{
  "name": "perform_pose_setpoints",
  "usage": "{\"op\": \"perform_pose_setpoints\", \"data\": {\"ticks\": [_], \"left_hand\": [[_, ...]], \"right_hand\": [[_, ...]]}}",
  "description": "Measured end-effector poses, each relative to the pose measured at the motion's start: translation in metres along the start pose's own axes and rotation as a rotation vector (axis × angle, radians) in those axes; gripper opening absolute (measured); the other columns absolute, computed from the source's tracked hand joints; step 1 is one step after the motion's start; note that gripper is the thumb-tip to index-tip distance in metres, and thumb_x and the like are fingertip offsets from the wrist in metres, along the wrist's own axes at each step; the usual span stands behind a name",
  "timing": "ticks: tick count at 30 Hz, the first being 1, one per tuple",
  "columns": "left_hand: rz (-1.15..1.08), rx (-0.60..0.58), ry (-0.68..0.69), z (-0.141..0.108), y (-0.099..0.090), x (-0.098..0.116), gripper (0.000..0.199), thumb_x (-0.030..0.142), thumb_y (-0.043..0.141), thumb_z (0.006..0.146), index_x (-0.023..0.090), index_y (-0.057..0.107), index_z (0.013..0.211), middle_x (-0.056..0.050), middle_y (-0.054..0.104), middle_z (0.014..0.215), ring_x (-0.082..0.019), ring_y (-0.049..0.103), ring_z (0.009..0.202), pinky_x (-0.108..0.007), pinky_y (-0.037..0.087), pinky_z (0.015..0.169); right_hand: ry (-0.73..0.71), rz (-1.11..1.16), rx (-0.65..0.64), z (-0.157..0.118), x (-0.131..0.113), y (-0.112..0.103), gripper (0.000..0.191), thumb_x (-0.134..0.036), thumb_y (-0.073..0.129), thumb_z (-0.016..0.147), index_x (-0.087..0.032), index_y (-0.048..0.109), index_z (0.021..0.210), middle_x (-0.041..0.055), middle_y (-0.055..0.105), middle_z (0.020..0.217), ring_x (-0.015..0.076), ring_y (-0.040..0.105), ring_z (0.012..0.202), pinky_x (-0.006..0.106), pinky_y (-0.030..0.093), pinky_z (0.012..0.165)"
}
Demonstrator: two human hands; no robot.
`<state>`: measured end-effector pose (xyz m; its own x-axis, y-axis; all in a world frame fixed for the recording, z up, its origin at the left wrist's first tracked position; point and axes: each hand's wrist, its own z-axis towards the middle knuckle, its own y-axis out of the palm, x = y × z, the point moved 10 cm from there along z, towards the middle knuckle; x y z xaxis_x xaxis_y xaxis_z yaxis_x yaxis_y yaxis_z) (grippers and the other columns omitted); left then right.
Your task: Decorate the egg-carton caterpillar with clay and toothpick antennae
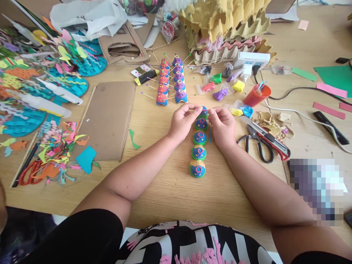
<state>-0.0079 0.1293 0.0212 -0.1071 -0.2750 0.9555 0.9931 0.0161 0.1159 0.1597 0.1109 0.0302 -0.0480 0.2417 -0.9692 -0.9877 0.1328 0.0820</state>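
My left hand [183, 124] and my right hand [223, 126] meet above the far end of a row of blue-and-green egg-carton domes [199, 138]. Pinched between the fingertips of both hands is a thin red strand [205, 110], apparently modelling clay. Several of the nearer domes carry small red rings and yellow dots. The farthest dome is partly hidden by my fingers. A thin blue strip [210, 132] lies just right of the row, close to my right hand.
Decorated red domes [162, 88] and purple domes [180, 85] with pins stand farther back. To the right are clay packets [220, 94], an orange cup [255, 96], pliers [260, 145] and a box cutter [268, 138]. Cardboard [106, 119] and paper scraps [60, 148] lie left.
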Motion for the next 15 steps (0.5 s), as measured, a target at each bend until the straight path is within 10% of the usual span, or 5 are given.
{"op": "perform_pose_setpoints", "data": {"ticks": [15], "left_hand": [[-0.08, 0.013, -0.025, 0.0001, -0.0002, 0.0045, 0.046, 0.066, 0.077, 0.084, 0.023, 0.079, 0.1, -0.003, 0.08, 0.104, -0.015, 0.074, 0.1, -0.028, 0.058, 0.094]], "right_hand": [[-0.013, 0.075, -0.017, 0.001, -0.0003, 0.0023, 0.048, -0.068, 0.08, 0.078, -0.023, 0.065, 0.084, -0.0048, 0.061, 0.073, 0.0075, 0.053, 0.066, 0.023, 0.047, 0.063]]}}
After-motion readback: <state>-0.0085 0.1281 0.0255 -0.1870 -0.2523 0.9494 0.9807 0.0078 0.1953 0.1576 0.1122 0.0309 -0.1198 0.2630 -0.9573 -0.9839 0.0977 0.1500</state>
